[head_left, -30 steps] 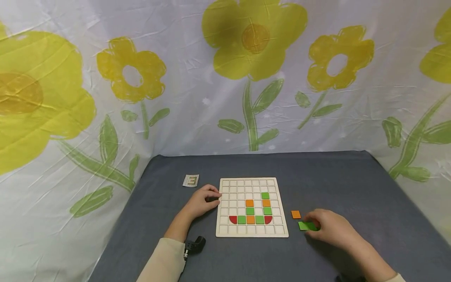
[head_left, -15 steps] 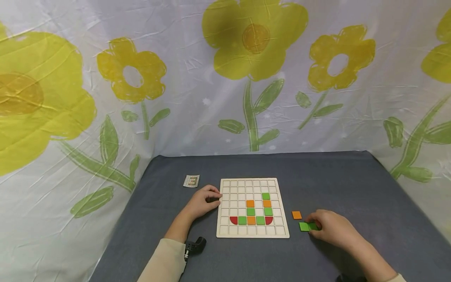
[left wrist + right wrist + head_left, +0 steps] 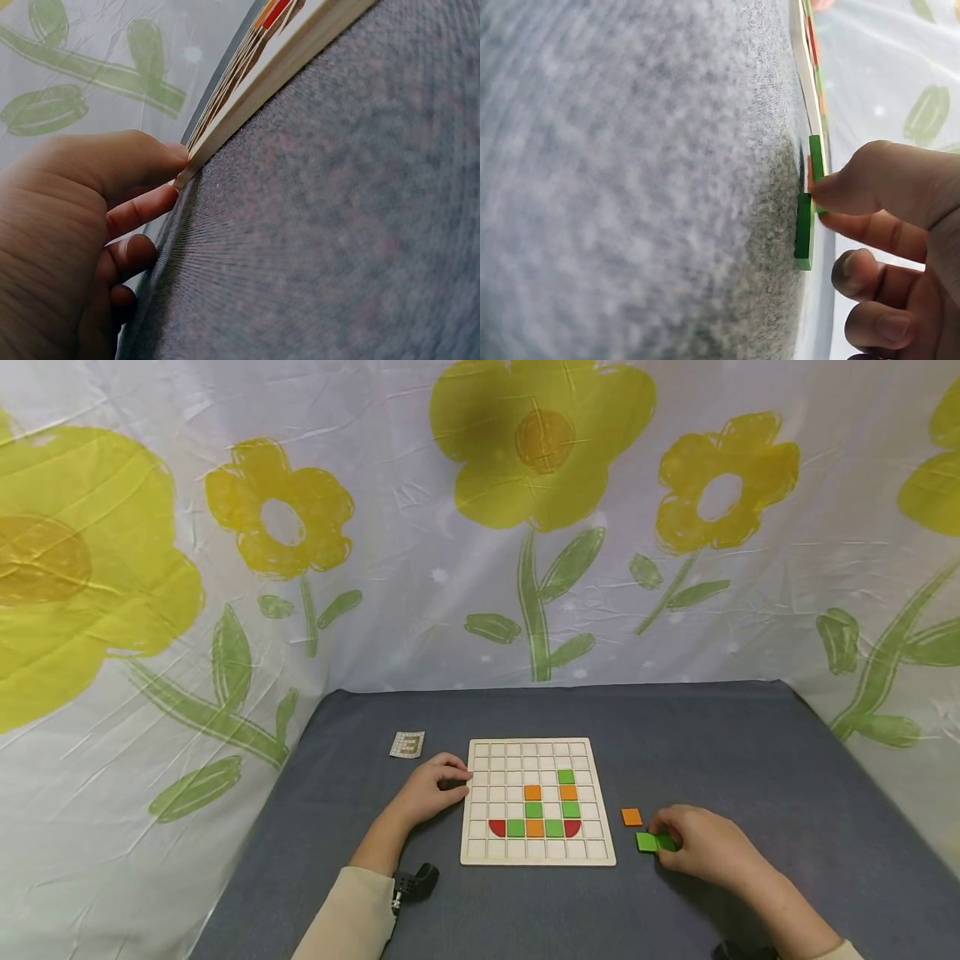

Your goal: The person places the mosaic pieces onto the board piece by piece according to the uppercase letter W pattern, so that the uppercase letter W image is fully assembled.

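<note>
A pale wooden grid board (image 3: pixel 495 852) lies mid-table, bearing green, orange and red tiles. My left hand (image 3: pixel 432 791) pinches its left edge; in the left wrist view the thumb (image 3: pixel 161 159) sits on the rim with the index finger close beneath. To the board's right, my right hand (image 3: pixel 705 843) pinches a green square tile (image 3: pixel 816 154) between thumb and index finger. That tile is raised and overlaps a second green tile (image 3: pixel 803 232) lying on the cloth. Just beyond the fingers is a loose orange tile (image 3: pixel 632 817).
A small printed card (image 3: pixel 407 745) with a grid pattern lies behind the left hand. Dark grey cloth (image 3: pixel 540 910) covers the table. A flower-printed sheet (image 3: pixel 405 610) hangs along the back and sides.
My right thumb has shifted slightly rightward along the green tiles. The left hand, the board and its tiles stay as they were.
</note>
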Demonstrator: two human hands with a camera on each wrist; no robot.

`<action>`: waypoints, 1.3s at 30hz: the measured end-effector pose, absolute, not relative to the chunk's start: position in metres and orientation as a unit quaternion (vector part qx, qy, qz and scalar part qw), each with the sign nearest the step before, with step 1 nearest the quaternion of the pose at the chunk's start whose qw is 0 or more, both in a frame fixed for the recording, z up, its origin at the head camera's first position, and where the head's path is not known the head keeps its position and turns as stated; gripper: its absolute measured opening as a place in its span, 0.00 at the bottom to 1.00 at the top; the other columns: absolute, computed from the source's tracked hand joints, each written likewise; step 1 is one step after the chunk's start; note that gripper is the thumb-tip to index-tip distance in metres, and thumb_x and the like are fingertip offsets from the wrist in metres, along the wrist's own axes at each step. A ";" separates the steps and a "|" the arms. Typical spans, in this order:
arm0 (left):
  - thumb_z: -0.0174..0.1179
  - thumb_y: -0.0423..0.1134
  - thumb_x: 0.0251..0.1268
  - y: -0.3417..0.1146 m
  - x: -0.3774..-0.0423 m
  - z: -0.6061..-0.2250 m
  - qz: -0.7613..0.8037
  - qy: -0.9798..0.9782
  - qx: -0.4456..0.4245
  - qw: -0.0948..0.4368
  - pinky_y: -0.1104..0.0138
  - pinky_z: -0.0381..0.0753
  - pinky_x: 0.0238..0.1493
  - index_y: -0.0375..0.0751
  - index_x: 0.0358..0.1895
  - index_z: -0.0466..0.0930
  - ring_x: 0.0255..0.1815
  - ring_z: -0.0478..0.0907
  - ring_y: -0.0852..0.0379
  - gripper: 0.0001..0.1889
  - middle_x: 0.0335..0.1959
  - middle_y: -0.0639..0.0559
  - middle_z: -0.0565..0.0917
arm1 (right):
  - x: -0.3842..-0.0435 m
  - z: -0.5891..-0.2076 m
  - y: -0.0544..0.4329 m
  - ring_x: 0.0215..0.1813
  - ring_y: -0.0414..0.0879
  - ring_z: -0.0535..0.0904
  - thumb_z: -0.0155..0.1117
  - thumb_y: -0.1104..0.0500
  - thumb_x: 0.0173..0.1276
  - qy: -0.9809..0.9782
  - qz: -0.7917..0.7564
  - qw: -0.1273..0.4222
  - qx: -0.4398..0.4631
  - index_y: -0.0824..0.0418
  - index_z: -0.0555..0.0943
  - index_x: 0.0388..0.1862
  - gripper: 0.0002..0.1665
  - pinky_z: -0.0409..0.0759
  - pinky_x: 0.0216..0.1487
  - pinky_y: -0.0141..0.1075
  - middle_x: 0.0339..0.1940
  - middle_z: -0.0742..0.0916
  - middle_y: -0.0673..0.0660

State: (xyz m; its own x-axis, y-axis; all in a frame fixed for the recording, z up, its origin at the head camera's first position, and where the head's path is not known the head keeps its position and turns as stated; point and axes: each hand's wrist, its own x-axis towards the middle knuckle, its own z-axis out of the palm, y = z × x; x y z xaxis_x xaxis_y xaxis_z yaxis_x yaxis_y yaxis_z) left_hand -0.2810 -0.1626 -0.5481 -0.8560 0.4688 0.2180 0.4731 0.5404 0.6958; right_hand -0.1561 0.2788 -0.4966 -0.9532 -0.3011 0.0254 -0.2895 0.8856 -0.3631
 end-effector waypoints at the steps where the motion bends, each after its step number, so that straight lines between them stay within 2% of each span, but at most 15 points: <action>1: 0.70 0.37 0.68 -0.162 -0.281 -0.548 -0.396 -0.878 -0.269 0.003 0.61 0.77 0.46 0.40 0.52 0.90 0.43 0.76 0.56 0.12 0.51 0.53 0.80 | -0.156 -0.496 0.279 0.24 0.37 0.65 0.79 0.59 0.49 0.970 -0.187 0.015 -0.152 0.46 0.84 0.34 0.15 0.63 0.26 0.36 0.21 0.72 0.44; 10: 0.70 0.37 0.67 -0.162 -0.281 -0.548 -0.396 -0.879 -0.266 0.004 0.61 0.78 0.46 0.40 0.52 0.90 0.43 0.76 0.56 0.12 0.51 0.53 0.80 | -0.160 -0.490 0.275 0.25 0.35 0.64 0.78 0.58 0.49 0.968 -0.186 -0.014 -0.166 0.46 0.83 0.35 0.15 0.61 0.26 0.35 0.22 0.70 0.43; 16: 0.70 0.37 0.68 -0.163 -0.281 -0.548 -0.395 -0.878 -0.269 0.003 0.62 0.76 0.44 0.40 0.52 0.90 0.41 0.75 0.57 0.12 0.51 0.53 0.80 | -0.163 -0.474 0.264 0.26 0.36 0.65 0.78 0.58 0.54 0.967 -0.191 -0.027 -0.165 0.48 0.85 0.38 0.13 0.62 0.26 0.35 0.25 0.72 0.44; 23: 0.70 0.37 0.68 -0.163 -0.282 -0.550 -0.396 -0.878 -0.269 0.004 0.62 0.77 0.44 0.40 0.52 0.90 0.40 0.75 0.58 0.12 0.50 0.53 0.80 | -0.171 -0.461 0.244 0.26 0.36 0.65 0.74 0.59 0.59 0.959 -0.210 -0.038 -0.188 0.49 0.85 0.39 0.10 0.64 0.27 0.35 0.26 0.74 0.46; 33: 0.70 0.37 0.68 -0.163 -0.282 -0.551 -0.400 -0.877 -0.267 0.001 0.61 0.77 0.44 0.40 0.52 0.90 0.40 0.75 0.57 0.12 0.50 0.54 0.80 | -0.184 -0.452 0.206 0.27 0.37 0.65 0.77 0.56 0.58 0.953 -0.212 -0.051 -0.209 0.52 0.84 0.39 0.12 0.64 0.27 0.35 0.27 0.74 0.47; 39: 0.70 0.37 0.67 -0.163 -0.283 -0.551 -0.395 -0.880 -0.262 -0.002 0.61 0.77 0.46 0.42 0.52 0.90 0.42 0.75 0.58 0.12 0.51 0.54 0.80 | -0.195 -0.452 0.187 0.29 0.39 0.67 0.74 0.57 0.60 0.948 -0.235 -0.040 -0.211 0.52 0.85 0.40 0.10 0.65 0.28 0.36 0.28 0.75 0.48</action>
State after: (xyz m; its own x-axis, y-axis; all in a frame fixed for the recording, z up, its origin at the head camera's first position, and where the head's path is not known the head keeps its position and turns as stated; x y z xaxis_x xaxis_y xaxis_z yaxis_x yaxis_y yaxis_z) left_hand -0.2829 -0.1631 -0.5507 -0.8625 0.4632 0.2039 0.4602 0.5505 0.6965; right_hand -0.1953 0.1872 -0.4519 -0.9079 -0.3807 0.1755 -0.4186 0.8006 -0.4288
